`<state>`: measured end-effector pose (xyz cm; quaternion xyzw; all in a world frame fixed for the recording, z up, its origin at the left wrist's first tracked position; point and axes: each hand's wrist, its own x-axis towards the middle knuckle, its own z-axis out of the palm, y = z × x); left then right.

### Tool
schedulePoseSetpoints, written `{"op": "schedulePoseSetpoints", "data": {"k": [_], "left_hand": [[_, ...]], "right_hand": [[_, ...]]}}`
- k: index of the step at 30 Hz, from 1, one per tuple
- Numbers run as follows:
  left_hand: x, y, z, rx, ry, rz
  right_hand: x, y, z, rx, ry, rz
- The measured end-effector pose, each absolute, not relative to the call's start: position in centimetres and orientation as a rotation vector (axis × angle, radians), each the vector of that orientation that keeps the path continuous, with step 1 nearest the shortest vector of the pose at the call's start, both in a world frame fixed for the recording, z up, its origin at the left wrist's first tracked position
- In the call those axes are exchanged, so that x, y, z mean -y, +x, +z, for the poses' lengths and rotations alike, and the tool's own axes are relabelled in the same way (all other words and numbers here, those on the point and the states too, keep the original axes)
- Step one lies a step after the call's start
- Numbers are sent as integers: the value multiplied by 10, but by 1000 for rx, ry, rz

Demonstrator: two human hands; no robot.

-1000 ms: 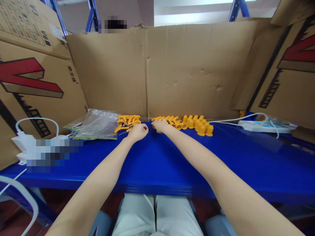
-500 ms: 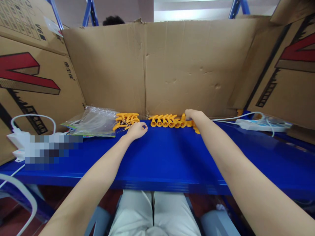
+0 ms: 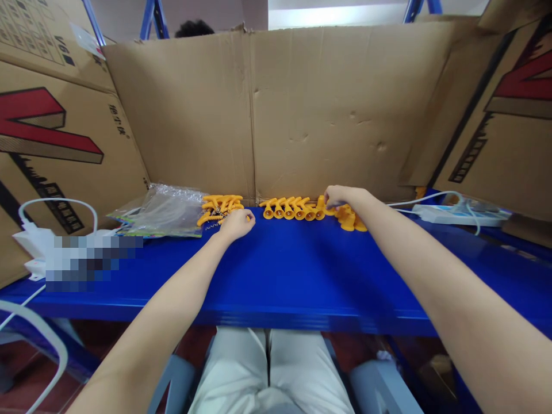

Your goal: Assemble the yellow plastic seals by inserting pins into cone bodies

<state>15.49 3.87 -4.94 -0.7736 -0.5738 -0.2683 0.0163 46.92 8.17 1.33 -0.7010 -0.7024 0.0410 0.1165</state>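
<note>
Small orange horn-shaped pieces [image 3: 290, 213] stand in a row along the foot of the cardboard, with their round cup ends facing me. My right hand [image 3: 340, 197] reaches down at the right end of this row, its fingers closed on an orange piece [image 3: 330, 211] that they partly hide. Just right of it, under my wrist, more orange pieces [image 3: 353, 223] lie in a loose group. My left hand [image 3: 236, 225] rests by a pile of orange branched pieces [image 3: 221, 201] with small metal chains. Its fingers are curled together; what they hold, if anything, is hidden.
Clear plastic bags [image 3: 166, 213] lie left of the pile. A white power strip [image 3: 461, 214] with cables sits at the right, and a white plug block [image 3: 41, 247] at the left. Tall cardboard [image 3: 345, 115] walls in the blue table [image 3: 280, 270]. A person's hair shows behind it.
My right wrist has shifted slightly right, uncovering more of the loose orange pieces there. My left hand has barely moved. The whole view has tilted a little.
</note>
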Motion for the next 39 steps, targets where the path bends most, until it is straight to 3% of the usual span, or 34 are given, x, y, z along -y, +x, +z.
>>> {"op": "schedulePoseSetpoints", "data": {"k": [4, 8, 17, 28, 35, 39], "left_hand": [[-36, 148, -42, 2004, -2146, -950], [-35, 137, -36, 2159, -1954, -990], [-43, 131, -45, 2097, -2032, -775], [-51, 128, -59, 2061, -2141, -521], [-58, 128, -61, 2075, -2129, -710], [-60, 135, -57, 2082, -2217, -1078]], "right_hand": [[-65, 456, 14, 2191, -2215, 527], [-53, 445, -3, 2215, -2113, 676], [-37, 434, -44, 1942, -1880, 447], [-37, 431, -55, 2003, -1813, 257], [-43, 433, -62, 2090, -1790, 105], [-40, 430, -62, 2158, -1797, -1]]}}
